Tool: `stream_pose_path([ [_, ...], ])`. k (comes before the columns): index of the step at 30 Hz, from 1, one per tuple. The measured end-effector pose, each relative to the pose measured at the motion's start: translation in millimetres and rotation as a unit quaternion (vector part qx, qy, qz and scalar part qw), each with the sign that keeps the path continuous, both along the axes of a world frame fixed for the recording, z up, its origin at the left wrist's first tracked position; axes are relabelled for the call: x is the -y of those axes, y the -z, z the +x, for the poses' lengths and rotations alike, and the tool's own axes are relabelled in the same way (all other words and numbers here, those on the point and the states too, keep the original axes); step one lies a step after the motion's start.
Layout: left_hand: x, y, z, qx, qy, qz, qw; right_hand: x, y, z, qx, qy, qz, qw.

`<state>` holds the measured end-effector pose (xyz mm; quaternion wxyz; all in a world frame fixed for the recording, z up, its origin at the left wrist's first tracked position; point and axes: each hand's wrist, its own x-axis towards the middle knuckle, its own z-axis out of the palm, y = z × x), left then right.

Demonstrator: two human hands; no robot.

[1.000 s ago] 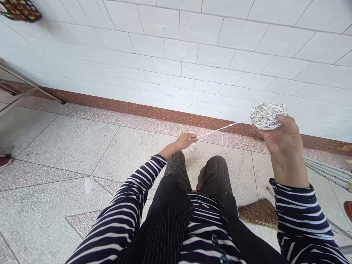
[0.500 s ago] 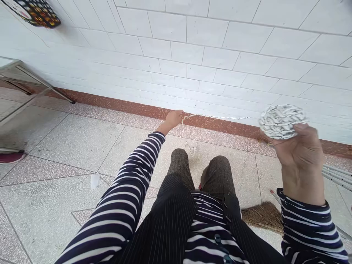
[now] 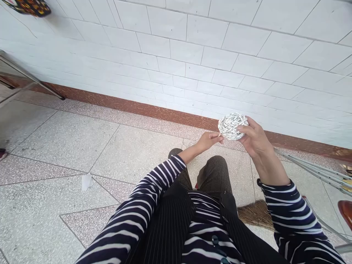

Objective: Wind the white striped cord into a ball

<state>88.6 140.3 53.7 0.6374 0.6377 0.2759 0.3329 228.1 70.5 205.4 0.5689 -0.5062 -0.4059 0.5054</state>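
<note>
A round white-and-grey braided coil (image 3: 230,126) is held up in front of the wall's lower edge. My right hand (image 3: 254,137) grips it from the right, thumb across its face and fingers behind. At the coil's lower left edge, my left hand (image 3: 210,141) pinches the cord (image 3: 219,134) that comes off it. Only a short bit of that cord shows by the fingertips. More loose pale cord (image 3: 184,144) lies on the floor beyond my knees, partly hidden by my left forearm.
A white tiled wall (image 3: 176,55) with a red-brown skirting (image 3: 123,110) stands ahead. A broom head (image 3: 255,214) lies right of my legs, near metal rods (image 3: 310,167). White paper (image 3: 87,182) is on the floor at left; a metal-legged stand (image 3: 33,77) is further left.
My hands have come together. The right hand brought the coil left and closer to the middle; the left moved right to the coil's edge. The stretched cord between them is now short.
</note>
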Motion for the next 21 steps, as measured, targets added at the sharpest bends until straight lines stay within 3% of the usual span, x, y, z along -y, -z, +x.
stream_pose_path([
  [3,4.3,21.5,-28.0,-0.084,-0.005,0.024,0.996,-2.4,-2.2,10.6,0.0,0.055,0.012,0.998],
  [6,0.9,40.4,-64.5,-0.233,-0.033,0.075,0.969,1.8,8.1,18.2,0.004,0.089,0.025,0.996],
  [11,-21.8,54.5,-129.2,-0.461,-0.106,0.132,0.871,26.9,43.7,17.2,-0.041,0.086,-0.007,0.995],
  [14,-38.6,54.4,-158.0,-0.534,-0.123,0.145,0.824,45.0,50.2,17.5,-0.06,0.128,-0.002,0.99],
  [17,-58.6,50.5,-168.6,-0.553,-0.125,0.146,0.811,61.8,38.8,19.4,-0.062,0.157,0.011,0.986],
  [21,-85.1,40.6,-153.2,-0.518,-0.148,0.143,0.831,76.7,22.2,16.5,-0.057,0.141,0.022,0.988],
])
